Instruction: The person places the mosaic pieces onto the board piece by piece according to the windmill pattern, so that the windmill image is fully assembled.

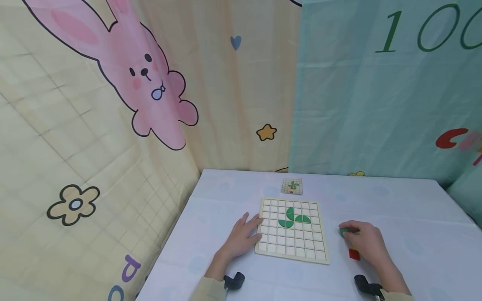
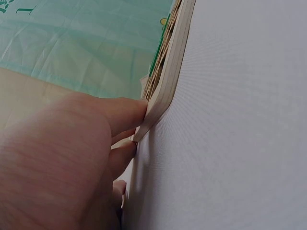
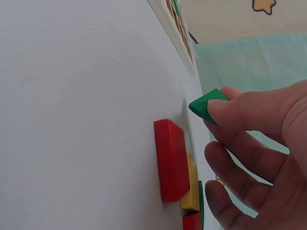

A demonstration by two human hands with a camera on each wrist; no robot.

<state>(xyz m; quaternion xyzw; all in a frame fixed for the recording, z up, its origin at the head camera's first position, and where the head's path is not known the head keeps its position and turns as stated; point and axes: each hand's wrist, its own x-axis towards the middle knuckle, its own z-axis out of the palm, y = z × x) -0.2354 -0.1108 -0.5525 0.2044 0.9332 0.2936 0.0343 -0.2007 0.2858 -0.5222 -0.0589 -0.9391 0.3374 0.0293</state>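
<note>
A square grid board (image 1: pixel 299 243) lies on the table with several green quarter-circle pieces (image 1: pixel 289 214) set in its cells. My left hand (image 1: pixel 240 237) touches the board's left edge, its fingers spread; in the left wrist view, fingertips (image 2: pixel 139 109) meet the board's side. Off to the right of the board, my right hand (image 1: pixel 368 243) pinches a green block (image 3: pixel 205 104) between thumb and fingers, raised above the table. Below that hand lie a red block (image 3: pixel 172 163), a yellow block (image 3: pixel 193 189) and another red block (image 3: pixel 193 221), partly cut off.
Behind the board lies a small pattern card (image 1: pixel 291 186) showing a green figure on a grid. The white table (image 1: pixel 218 200) meets a printed curtain (image 1: pixel 241 104) at its back edge. Part of another green piece (image 3: pixel 201 203) shows beyond the yellow block.
</note>
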